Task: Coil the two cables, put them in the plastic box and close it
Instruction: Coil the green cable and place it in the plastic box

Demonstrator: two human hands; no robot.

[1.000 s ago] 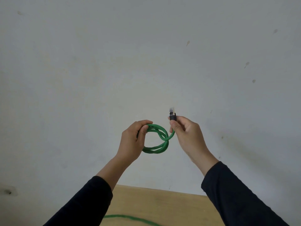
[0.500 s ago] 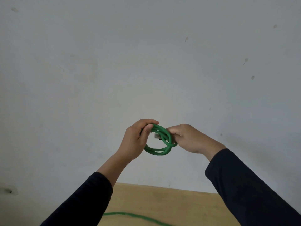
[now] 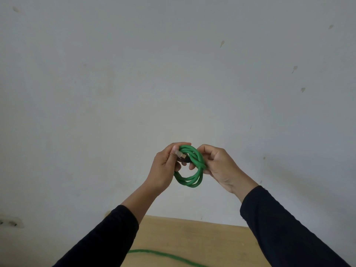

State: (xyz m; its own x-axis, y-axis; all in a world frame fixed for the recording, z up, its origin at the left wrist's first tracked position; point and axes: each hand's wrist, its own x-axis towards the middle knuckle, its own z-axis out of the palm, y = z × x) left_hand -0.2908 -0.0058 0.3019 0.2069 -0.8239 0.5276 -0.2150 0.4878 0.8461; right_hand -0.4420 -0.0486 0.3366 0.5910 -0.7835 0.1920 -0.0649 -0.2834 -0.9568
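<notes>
We grip the coiled green cable (image 3: 190, 170) with both hands above the counter (image 3: 192, 237). Left hand (image 3: 163, 170) fingers curl round its left side; right hand (image 3: 219, 166) fingers pinch its right side.

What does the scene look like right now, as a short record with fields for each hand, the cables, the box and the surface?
left hand: grips the left side of the coil, raised in front of the wall
right hand: grips the right side of the coil
coiled cable: green, several loops, plug end inside the loop
second cable: green, lying uncoiled on the table
table: wooden, below the hands
box: not in view
</notes>
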